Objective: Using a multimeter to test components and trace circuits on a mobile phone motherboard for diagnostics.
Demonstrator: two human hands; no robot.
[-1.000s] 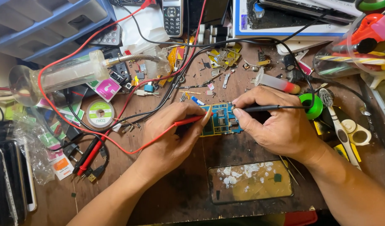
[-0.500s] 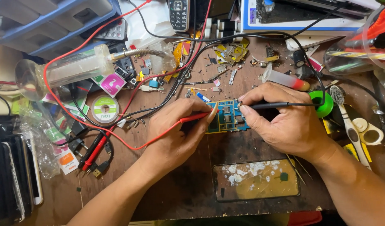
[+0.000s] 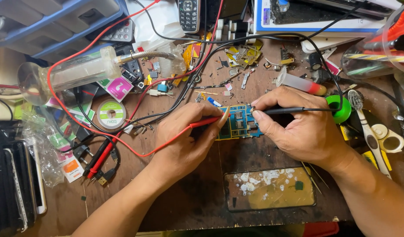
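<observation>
Centre of frame, on circuit board (image 3: 238,125) | your left hand (image 3: 184,140) pinches red probe (image 3: 206,123) | your right hand (image 3: 298,127) grips black probe (image 3: 281,111)

Blue circuit board (image 3: 238,123); red probe (image 3: 205,124); black probe (image 3: 283,110).

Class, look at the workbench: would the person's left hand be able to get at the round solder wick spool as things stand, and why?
Probably yes. The solder wick spool lies uncovered just beside the left hand, with only thin wires between them. But that hand now holds the red probe to the circuit board, so it is occupied.
</observation>
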